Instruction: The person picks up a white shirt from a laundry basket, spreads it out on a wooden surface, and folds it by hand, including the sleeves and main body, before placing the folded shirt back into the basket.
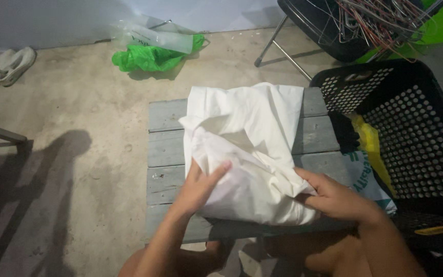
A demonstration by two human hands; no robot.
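Folding seems underway: the left hand point(201, 184) presses flat on the white cloth point(249, 154) on the bench point(167, 154), the right hand point(334, 197) grips its edge, likely needing smoothing.

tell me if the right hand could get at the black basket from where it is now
Probably yes: the right hand grips the white cloth's edge on the grey table, and the black basket stands beside it with nothing between.

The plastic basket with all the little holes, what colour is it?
The perforated plastic laundry basket is black, seen best in the head view.
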